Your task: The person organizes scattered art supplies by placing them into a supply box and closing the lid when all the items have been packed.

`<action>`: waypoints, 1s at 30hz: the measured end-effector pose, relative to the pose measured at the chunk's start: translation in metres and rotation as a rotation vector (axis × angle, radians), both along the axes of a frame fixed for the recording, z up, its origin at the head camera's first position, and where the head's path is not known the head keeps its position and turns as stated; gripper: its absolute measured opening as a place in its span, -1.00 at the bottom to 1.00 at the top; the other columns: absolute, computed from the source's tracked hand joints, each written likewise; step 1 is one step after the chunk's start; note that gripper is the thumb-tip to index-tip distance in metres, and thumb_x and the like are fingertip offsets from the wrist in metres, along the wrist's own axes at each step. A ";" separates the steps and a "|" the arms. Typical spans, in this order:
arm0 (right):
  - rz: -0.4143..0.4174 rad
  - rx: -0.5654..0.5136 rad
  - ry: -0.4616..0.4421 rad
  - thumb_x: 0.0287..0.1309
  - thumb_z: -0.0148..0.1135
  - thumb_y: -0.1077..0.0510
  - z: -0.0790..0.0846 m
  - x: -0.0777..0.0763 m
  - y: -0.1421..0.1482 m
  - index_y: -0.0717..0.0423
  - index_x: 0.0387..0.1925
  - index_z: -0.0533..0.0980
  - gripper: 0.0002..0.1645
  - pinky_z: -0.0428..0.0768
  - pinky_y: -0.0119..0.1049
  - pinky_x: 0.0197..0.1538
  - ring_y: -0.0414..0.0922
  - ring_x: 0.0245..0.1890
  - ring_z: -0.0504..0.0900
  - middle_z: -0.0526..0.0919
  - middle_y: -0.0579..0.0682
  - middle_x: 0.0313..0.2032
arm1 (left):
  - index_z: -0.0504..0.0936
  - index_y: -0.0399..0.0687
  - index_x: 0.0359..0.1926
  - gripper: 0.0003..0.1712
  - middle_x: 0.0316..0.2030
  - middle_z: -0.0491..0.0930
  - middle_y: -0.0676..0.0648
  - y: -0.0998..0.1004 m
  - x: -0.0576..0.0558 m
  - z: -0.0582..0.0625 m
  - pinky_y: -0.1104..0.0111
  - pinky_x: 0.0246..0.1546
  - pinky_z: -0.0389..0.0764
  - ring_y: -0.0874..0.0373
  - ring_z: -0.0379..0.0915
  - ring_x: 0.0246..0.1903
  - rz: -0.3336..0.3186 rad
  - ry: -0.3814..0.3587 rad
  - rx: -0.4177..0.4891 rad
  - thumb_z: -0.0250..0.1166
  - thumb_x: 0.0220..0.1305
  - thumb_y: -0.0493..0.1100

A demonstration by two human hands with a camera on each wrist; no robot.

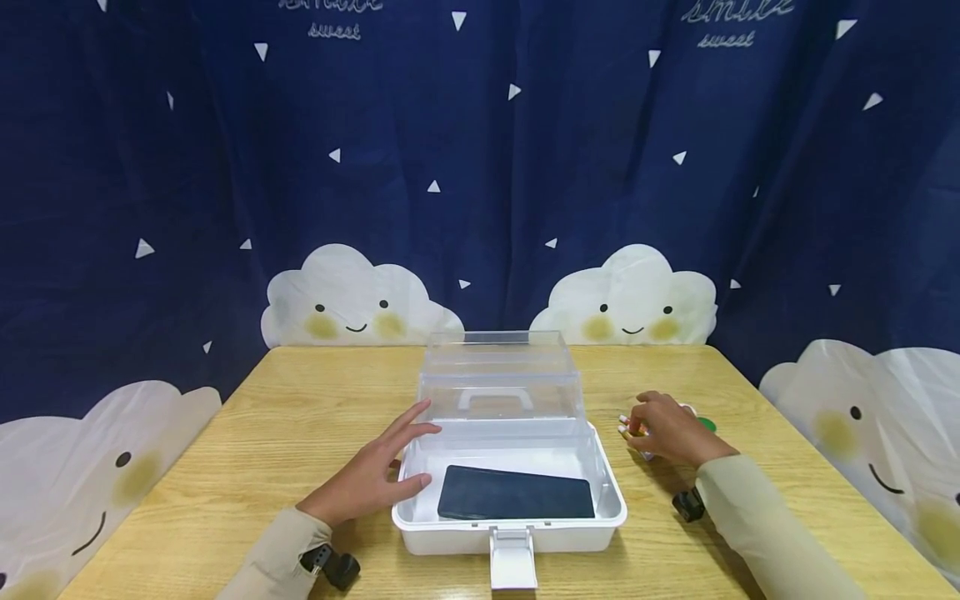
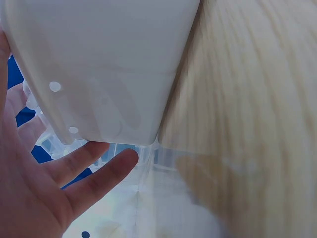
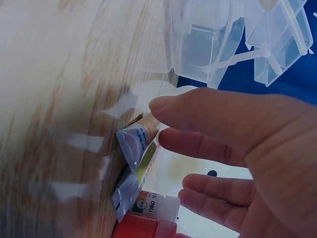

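The right hand [image 1: 671, 432] has its thumb and forefinger at a small peach tube [image 3: 150, 125]; I cannot tell whether this grip pinches it or only comes close. The tube has a flat, crimped, shiny end, and it lies on the surface [image 1: 315, 387], to the right of the white box [image 1: 617, 504]. Just beside it is a yellow-green tube [image 3: 146, 162] of the same shape. Near them are a pale cylindrical piece [image 3: 161, 206] with a "deli" label and a smooth red piece [image 3: 141, 227].

The left hand [image 1: 375, 471] holds nothing; its fingers are spread, at the left wall of the box. The box is of smooth plastic with rounded corners, and a flat latch [image 1: 513, 560] hangs in front. Inside lies a dark, flat, rectangular slab [image 1: 517, 493]. Behind, the transparent lid [image 1: 498, 396] stands raised, with a moulded handle.

The surface shows light wood grain. Beyond it hangs a navy fabric curtain [image 1: 480, 117] with white triangles and smiling clouds.
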State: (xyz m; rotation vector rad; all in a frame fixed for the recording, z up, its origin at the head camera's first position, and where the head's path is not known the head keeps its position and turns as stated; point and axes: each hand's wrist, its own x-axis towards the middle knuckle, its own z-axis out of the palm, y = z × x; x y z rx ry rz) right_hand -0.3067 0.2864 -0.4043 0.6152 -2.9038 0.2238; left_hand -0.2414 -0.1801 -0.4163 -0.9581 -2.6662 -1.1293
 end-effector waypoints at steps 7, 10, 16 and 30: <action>-0.004 -0.003 0.015 -0.10 0.51 0.10 0.001 0.000 -0.001 -0.05 -0.55 0.60 -0.82 0.46 0.42 -0.18 0.35 0.07 0.44 0.55 0.35 0.02 | 0.30 0.38 0.35 -0.30 0.50 -0.16 0.22 0.000 -0.001 -0.001 0.19 0.00 0.59 0.02 0.06 0.40 0.007 -0.007 -0.003 0.35 0.21 0.04; -0.023 -0.006 0.013 -0.09 0.51 0.09 0.001 0.000 0.000 -0.07 -0.54 0.59 -0.82 0.45 0.42 -0.17 0.36 0.07 0.43 0.53 0.35 0.04 | 0.30 0.39 0.35 -0.30 0.50 -0.16 0.23 0.001 -0.001 -0.001 0.19 0.00 0.59 0.01 0.06 0.40 0.010 -0.012 -0.004 0.35 0.21 0.04; -0.041 -0.006 0.003 -0.10 0.52 0.06 0.001 0.001 0.001 -0.08 -0.53 0.59 -0.81 0.52 0.13 -0.33 0.14 -0.18 0.50 0.58 0.15 -0.14 | 0.29 0.39 0.35 -0.29 0.50 -0.16 0.23 0.000 -0.001 -0.001 0.20 0.00 0.59 0.02 0.07 0.40 0.008 -0.007 -0.006 0.35 0.21 0.03; -0.050 0.048 -0.010 -0.14 0.51 0.07 0.002 0.002 -0.001 -0.13 -0.58 0.58 -0.81 0.51 0.20 -0.33 0.13 -0.22 0.49 0.61 0.08 -0.21 | 0.30 0.34 0.36 -0.29 0.51 -0.17 0.21 0.000 0.001 0.002 0.21 0.00 0.59 0.02 0.08 0.39 0.006 -0.019 -0.005 0.35 0.22 0.03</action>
